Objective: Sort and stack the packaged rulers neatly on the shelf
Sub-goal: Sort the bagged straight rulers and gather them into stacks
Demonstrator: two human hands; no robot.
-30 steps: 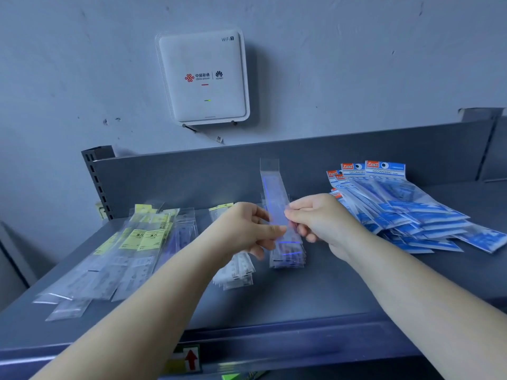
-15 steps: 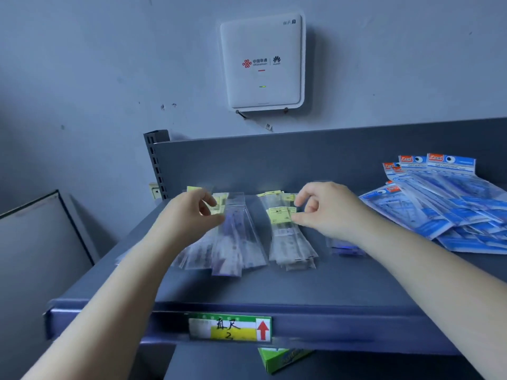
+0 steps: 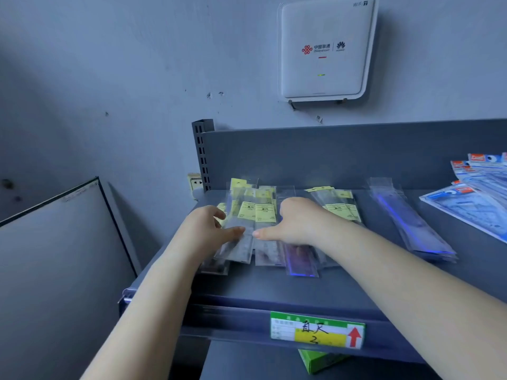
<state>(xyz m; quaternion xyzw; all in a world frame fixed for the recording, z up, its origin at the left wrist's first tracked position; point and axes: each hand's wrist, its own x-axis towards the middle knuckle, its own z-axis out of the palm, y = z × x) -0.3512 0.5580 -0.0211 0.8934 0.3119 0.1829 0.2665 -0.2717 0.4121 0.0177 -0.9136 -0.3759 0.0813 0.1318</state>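
Clear ruler packets (image 3: 248, 229) sit under both hands, seemingly pinched; fingers partly hidden

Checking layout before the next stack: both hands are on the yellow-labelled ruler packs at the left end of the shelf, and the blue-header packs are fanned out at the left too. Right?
Not quite. In the head view the blue-header packs are fanned out at the right end of the shelf, not the left. The rest holds: the left hand and right hand are both on the yellow-labelled ruler packs at the left end.
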